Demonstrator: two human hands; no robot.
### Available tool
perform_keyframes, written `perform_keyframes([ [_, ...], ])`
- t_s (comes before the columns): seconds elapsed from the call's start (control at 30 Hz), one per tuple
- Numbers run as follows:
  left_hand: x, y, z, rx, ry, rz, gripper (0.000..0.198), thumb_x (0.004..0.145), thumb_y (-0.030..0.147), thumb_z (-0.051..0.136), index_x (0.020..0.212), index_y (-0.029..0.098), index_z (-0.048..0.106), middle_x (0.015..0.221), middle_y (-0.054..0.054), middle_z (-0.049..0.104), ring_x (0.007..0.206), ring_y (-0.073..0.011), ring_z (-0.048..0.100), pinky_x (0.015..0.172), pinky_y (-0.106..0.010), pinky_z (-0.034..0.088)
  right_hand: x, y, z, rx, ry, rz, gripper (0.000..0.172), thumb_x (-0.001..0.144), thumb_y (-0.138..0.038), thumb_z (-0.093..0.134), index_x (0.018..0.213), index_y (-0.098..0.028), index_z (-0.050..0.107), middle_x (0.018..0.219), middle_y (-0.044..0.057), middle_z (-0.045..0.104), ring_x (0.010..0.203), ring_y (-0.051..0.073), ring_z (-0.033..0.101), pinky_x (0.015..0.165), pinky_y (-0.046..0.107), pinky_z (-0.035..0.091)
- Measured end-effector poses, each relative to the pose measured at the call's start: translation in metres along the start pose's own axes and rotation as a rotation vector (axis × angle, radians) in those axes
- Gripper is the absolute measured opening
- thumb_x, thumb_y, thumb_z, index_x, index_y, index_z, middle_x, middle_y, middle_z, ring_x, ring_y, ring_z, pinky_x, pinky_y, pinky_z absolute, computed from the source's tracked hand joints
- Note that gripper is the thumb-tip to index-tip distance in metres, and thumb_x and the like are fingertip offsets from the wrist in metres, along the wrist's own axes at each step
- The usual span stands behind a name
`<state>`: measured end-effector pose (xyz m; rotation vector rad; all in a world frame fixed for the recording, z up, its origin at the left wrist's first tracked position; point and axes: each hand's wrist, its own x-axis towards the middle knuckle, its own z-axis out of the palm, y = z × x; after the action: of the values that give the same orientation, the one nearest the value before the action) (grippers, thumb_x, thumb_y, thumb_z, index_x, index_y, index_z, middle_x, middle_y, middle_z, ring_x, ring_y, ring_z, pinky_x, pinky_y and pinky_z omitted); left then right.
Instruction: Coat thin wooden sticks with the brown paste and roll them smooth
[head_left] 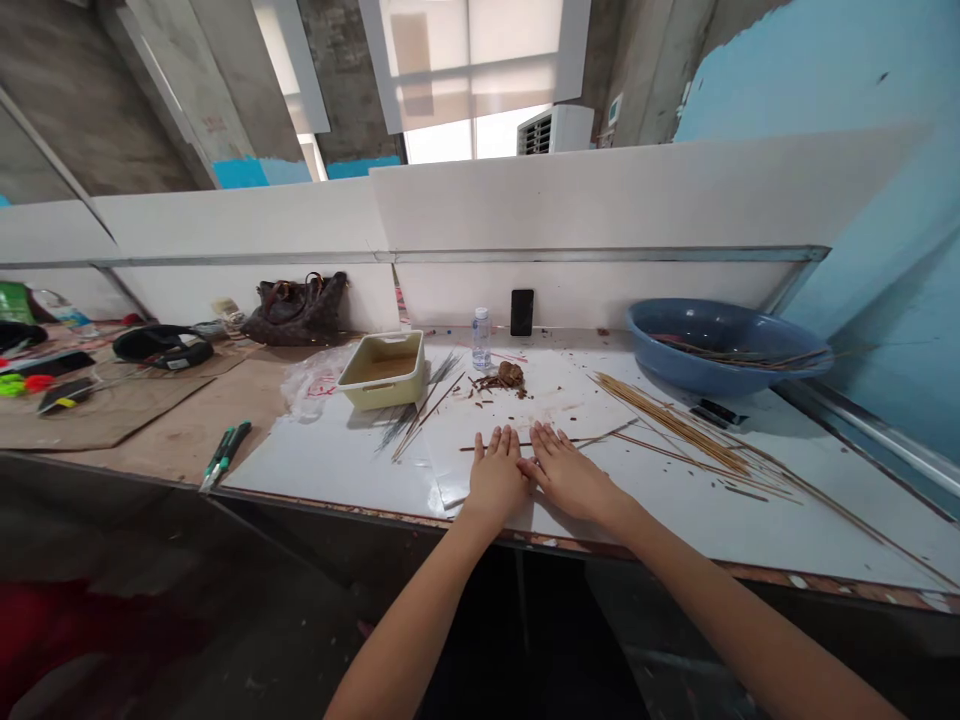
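White tabletop (300, 465) bears scattered sticks (675, 425). Left hand (496, 478) and right hand (574, 480) lie flat, palms down, over a thin stick (468, 449).

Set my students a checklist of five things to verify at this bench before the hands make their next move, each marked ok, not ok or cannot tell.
1. Left hand and right hand both laid over the thin stick: ok, its ends show on either side.
2. Stick even under the fingers: cannot tell, the hands cover its middle.
3. Brown clump clear of the hands: ok, it lies beyond them.
4. Bottle upright and capped: ok.
5. Green-and-black tool well back from the bench's front edge: not ok, its tip lies at the edge.
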<state>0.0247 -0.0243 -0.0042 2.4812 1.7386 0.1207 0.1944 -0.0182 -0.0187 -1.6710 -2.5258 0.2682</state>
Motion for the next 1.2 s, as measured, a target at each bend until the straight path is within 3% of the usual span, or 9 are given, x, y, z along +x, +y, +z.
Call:
perform_keyframes([
  [0.2, -0.035, -0.003, 0.023, 0.048, 0.091, 0.079, 0.066, 0.116, 0.036, 0.035, 0.175, 0.008, 0.041, 0.18, -0.016, 0.042, 0.171, -0.0285, 0.036, 0.143, -0.052, 0.024, -0.036, 0.005, 0.025, -0.018, 0.043, -0.081, 0.091, 0.116, -0.067, 0.018, 0.18, -0.003, 0.026, 0.185, 0.025, 0.022, 0.175, 0.035, 0.021, 0.143, 0.059, 0.022],
  [0.47, 0.005, -0.002, -0.002, 0.031, -0.004, -0.019, 0.07, 0.116, 0.04, 0.034, 0.175, 0.001, 0.038, 0.182, -0.021, 0.036, 0.173, -0.0317, 0.032, 0.143, -0.054, 0.021, 0.002, -0.001, -0.012, -0.099, -0.046, -0.021, 0.084, 0.118, -0.06, 0.024, 0.177, 0.0, 0.033, 0.181, 0.029, 0.03, 0.174, 0.037, 0.024, 0.142, 0.061, 0.018],
  [0.73, -0.04, -0.002, 0.019, 0.041, 0.07, 0.055, 0.067, 0.115, 0.033, 0.036, 0.176, 0.005, 0.036, 0.183, -0.016, 0.035, 0.173, -0.0288, 0.032, 0.143, -0.053, 0.025, -0.038, 0.002, 0.015, -0.034, 0.022, -0.077, 0.092, 0.117, -0.067, 0.018, 0.176, 0.001, 0.033, 0.181, 0.029, 0.03, 0.173, 0.037, 0.027, 0.142, 0.063, 0.021],
  [1.0, 0.0, -0.007, -0.007, 0.043, -0.002, -0.007, 0.064, 0.118, 0.038, 0.033, 0.174, 0.007, 0.043, 0.179, -0.019, 0.041, 0.172, -0.0322, 0.035, 0.143, -0.062, 0.02, -0.008, 0.002, -0.007, -0.04, -0.002, -0.034, 0.086, 0.118, -0.064, 0.026, 0.179, -0.005, 0.028, 0.183, 0.027, 0.028, 0.175, 0.035, 0.022, 0.142, 0.064, 0.019],
  [1.2, -0.046, -0.005, 0.013, 0.048, 0.045, 0.066, 0.067, 0.12, 0.044, 0.03, 0.176, 0.009, 0.039, 0.182, -0.016, 0.037, 0.173, -0.0302, 0.033, 0.143, -0.06, 0.023, -0.059, -0.005, 0.019, -0.028, 0.05, -0.038, 0.095, 0.116, -0.07, 0.021, 0.177, 0.002, 0.027, 0.184, 0.026, 0.021, 0.175, 0.035, 0.02, 0.143, 0.059, 0.022],
])
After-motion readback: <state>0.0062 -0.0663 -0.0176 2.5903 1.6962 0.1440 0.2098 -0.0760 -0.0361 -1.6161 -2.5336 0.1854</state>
